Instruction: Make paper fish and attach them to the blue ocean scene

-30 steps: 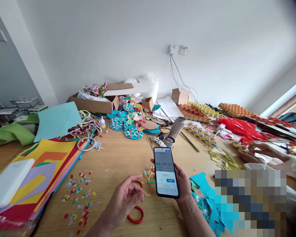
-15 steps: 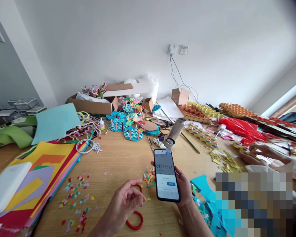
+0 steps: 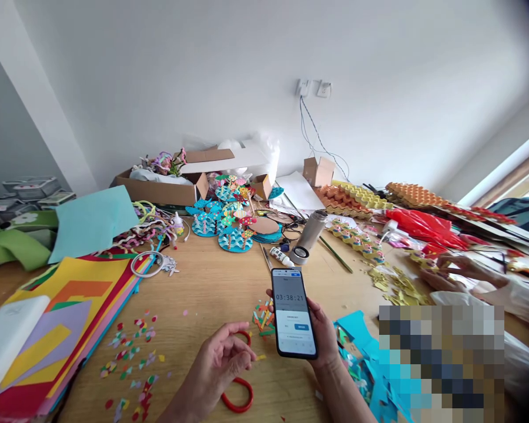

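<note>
A black-framed smartphone (image 3: 294,314) rests in my right hand (image 3: 327,338), fingers wrapped round its edges. Its screen shows 03:38:21 over a pale pop-up with a blue button. To its left my left hand (image 3: 223,361) hovers over the table with fingers loosely curved and apart, holding nothing. Red-handled scissors (image 3: 242,395) lie beneath the left hand, their blades hidden by it. Small paper strips (image 3: 263,317) lie beside the phone. Tiny coloured paper bits (image 3: 134,352) are scattered left of the left hand.
Coloured paper sheets (image 3: 86,282) with a white power bank (image 3: 15,341) lie at the left. Blue paper crafts (image 3: 233,235) and a steel flask (image 3: 311,232) stand behind. Blue scraps (image 3: 361,332) lie at right, near another person's hands (image 3: 449,273).
My view has shifted slightly, so most things sit a little further left. My hands keep nearly the same pose, and the phone screen reads the same.
</note>
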